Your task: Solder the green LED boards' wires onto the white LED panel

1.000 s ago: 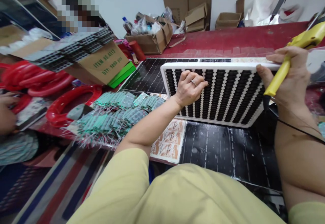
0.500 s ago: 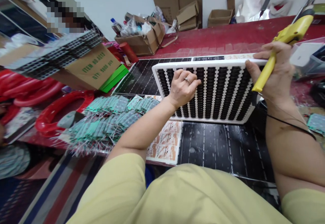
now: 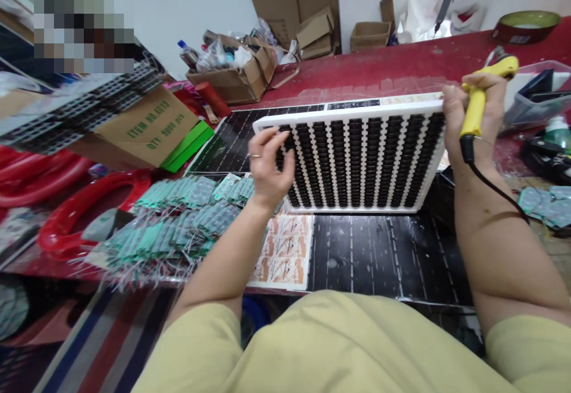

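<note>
Tray (image 3: 357, 161): white frame packed with rows of black cells, propped up on its long lower edge near the middle of the desk (image 3: 392, 72), its face tilted toward the person.
Left hand (image 3: 269, 164): at the tray's left end, fingers loosely curled, fingertips touching the top left corner of the face; ring on one finger; not closed around anything.
Right hand (image 3: 468, 122): at the tray's right end, fist shut around the yellow tool (image 3: 479, 98), thumb side against the tray's upper right corner.
Tool: yellow handle upright in the fist, tip pointing up and right, black cord (image 3: 495, 188) trailing down past the wrist.
Change, left hand: half a second ago it lay flat on the cells a little way in from the left end; now it sits further left, at the corner, with fingers lifted.
Change, right hand: the tool was slanted with its tip high to the right; now it stands nearly upright and the grip is closer to the tray's corner.
Change, tray: stays propped in the same spot on the desk.
Under the tray: black panel (image 3: 388, 256) running to the desk's near edge.
Left of tray: heap of green boards (image 3: 187, 214) near the near edge, red hoops (image 3: 84, 197) beyond them, a printed carton (image 3: 147, 128) behind.
</note>
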Tool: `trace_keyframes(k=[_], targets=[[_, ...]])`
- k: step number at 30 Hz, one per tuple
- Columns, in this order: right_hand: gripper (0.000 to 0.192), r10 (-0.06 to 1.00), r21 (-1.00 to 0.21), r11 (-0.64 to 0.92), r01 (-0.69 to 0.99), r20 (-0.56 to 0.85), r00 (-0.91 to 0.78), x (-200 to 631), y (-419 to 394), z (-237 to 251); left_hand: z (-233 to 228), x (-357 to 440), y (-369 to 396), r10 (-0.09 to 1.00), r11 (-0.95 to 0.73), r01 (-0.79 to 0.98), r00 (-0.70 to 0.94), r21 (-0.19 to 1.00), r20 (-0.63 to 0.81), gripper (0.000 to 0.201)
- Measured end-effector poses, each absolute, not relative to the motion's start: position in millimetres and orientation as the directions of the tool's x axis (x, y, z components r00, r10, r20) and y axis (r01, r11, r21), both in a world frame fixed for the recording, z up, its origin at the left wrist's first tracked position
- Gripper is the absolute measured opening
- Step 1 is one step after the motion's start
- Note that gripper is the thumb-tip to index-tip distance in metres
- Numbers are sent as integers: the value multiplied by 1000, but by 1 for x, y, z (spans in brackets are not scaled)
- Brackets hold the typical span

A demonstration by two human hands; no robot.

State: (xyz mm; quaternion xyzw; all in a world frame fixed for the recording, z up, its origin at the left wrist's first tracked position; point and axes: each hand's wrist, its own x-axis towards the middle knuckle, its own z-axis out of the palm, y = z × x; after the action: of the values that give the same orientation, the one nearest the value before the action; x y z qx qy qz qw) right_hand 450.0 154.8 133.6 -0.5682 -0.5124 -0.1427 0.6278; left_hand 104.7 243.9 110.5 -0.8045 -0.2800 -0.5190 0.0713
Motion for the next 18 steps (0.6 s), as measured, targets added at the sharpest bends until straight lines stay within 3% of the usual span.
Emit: trace_keyframes(k=[3,6,12,18], targets=[[43,402,-580,268,770,793,457,449,151,138,99,83,242,514,-754,569,200,328,834,39],[46,431,-590,319,741,787,441,444,140,146,85,69,238,599,-710,558,158,429,785,39],[51,352,-587,368,721,806,476,436,114,152,76,61,236,695,-638,565,129,524,708,33],[33,315,-506,378,776,858,406,441,93,145,76,66,242,751,-619,424,72,661,657,36]])
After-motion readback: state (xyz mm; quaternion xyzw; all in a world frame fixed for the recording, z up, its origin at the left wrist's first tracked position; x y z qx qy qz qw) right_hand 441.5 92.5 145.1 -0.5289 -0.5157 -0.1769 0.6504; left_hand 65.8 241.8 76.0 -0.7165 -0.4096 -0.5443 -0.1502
